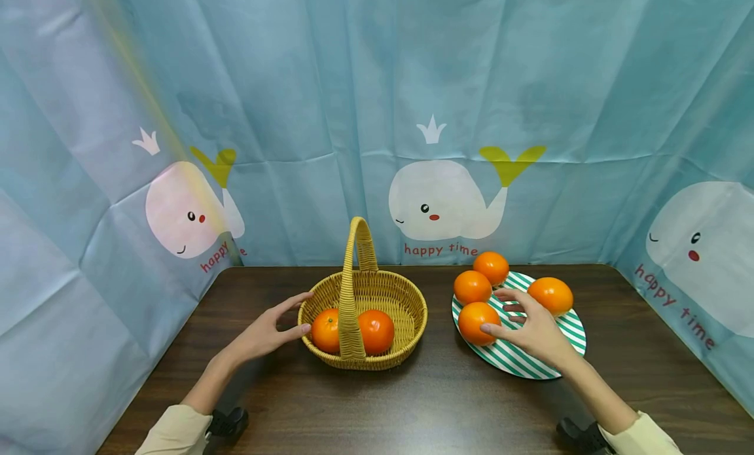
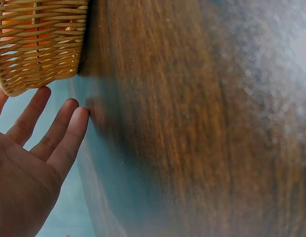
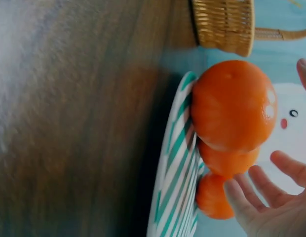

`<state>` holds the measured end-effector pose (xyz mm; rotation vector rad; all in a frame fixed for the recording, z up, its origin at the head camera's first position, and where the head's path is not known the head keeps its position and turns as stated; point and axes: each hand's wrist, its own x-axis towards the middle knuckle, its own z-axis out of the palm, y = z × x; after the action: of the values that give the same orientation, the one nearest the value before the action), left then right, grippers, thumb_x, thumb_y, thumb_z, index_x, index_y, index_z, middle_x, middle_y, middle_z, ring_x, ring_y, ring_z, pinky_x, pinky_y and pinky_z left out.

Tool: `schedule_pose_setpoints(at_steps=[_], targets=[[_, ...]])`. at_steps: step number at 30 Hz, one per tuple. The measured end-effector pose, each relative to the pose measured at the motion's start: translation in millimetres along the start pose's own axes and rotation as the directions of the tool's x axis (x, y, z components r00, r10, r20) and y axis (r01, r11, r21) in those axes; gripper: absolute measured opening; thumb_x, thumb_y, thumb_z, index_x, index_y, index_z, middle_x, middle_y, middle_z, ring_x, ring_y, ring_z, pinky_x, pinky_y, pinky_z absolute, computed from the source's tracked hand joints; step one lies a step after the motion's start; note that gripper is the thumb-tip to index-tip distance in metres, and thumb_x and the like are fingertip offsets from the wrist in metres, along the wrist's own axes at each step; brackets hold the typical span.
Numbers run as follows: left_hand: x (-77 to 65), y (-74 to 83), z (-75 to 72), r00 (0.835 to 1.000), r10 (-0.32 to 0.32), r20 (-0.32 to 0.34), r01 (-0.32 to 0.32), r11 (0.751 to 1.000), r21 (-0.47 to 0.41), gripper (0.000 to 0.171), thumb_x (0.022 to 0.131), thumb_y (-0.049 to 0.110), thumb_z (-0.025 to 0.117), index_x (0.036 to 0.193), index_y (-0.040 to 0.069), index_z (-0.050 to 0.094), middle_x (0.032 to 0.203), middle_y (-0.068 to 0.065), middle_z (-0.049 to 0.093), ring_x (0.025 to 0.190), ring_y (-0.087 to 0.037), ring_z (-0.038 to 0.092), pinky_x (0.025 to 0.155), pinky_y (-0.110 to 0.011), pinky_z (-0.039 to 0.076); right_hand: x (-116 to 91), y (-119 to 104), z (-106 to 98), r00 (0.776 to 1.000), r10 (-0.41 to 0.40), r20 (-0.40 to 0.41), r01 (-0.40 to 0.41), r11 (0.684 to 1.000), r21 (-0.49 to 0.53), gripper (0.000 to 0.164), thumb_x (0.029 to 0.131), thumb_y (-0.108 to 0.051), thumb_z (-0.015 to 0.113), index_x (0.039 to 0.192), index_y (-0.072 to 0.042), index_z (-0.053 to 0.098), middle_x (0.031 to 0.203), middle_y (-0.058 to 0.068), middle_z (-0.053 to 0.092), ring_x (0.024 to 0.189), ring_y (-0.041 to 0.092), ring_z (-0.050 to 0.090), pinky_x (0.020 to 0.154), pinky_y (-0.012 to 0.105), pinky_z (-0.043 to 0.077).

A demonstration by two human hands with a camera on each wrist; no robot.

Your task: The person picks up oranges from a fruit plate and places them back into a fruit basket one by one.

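Observation:
My left hand (image 1: 265, 334) touches the left rim of a yellow wicker basket (image 1: 412, 304), fingers extended and thumb apart. Inside the basket two orange fruits sit side by side under the arched handle: one orange (image 1: 326, 330) with a stem mark, one redder fruit (image 1: 376, 332). Over a green-and-white striped plate (image 1: 518, 360) is my right hand (image 1: 538, 330), its fingers spread. Its thumb is right at the nearest orange (image 1: 478, 323) in the head view. In the right wrist view that orange (image 3: 234, 106) stands large before the loosely spread fingers, with nothing gripped.
Two more oranges, a middle one (image 1: 472, 287) and a far one (image 1: 491, 268), line the plate's left side. A larger orange fruit (image 1: 550, 296) lies at its right. Dark wooden table (image 1: 377, 409) lies underneath; a blue whale-print curtain (image 1: 312, 114) hangs behind and at both sides.

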<state>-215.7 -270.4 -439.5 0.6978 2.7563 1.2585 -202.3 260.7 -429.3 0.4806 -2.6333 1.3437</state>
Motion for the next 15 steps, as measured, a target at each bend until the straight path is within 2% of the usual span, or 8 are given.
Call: schedule_pose_setpoints(at_steps=[4, 9, 15], targets=[[0.1, -0.3, -0.1, 1.0, 0.001, 0.0, -0.001, 1.0, 0.003, 0.063, 0.098, 0.03, 0.07, 0.154, 0.014, 0.044, 0.148, -0.015, 0.05, 0.131, -0.039, 0.047, 0.103, -0.07, 0.035, -1.9, -1.0, 5.5, 1.0, 0.0, 0.001, 0.0, 1.0, 0.006, 0.068, 0.084, -0.034, 0.086, 0.137, -0.003, 0.056, 0.135, 0.02, 0.056, 0.116, 0.043, 0.059, 0.094, 0.056, 0.051], [0.3, -1.1, 0.0, 1.0, 0.002, 0.002, -0.002, 1.0, -0.002, 0.063, 0.098, 0.03, 0.07, 0.154, 0.014, 0.044, 0.148, -0.015, 0.05, 0.132, -0.04, 0.046, 0.103, -0.07, 0.034, -3.1, 0.1, 11.4, 1.0, 0.005, 0.01, -0.005, 1.0, 0.022, 0.068, 0.081, -0.036, 0.088, 0.134, -0.006, 0.058, 0.133, 0.015, 0.058, 0.113, 0.039, 0.061, 0.092, 0.054, 0.052], [1.0, -1.4, -0.1, 1.0, 0.004, 0.003, -0.004, 1.0, -0.007, 0.064, 0.098, 0.029, 0.07, 0.154, 0.014, 0.044, 0.148, -0.015, 0.049, 0.132, -0.04, 0.046, 0.103, -0.07, 0.034, -2.7, 3.7, 16.0, 1.0, 0.003, 0.021, -0.003, 1.0, 0.024, 0.065, 0.079, -0.035, 0.09, 0.13, -0.008, 0.06, 0.128, 0.013, 0.061, 0.104, 0.037, 0.064, 0.082, 0.052, 0.057]])
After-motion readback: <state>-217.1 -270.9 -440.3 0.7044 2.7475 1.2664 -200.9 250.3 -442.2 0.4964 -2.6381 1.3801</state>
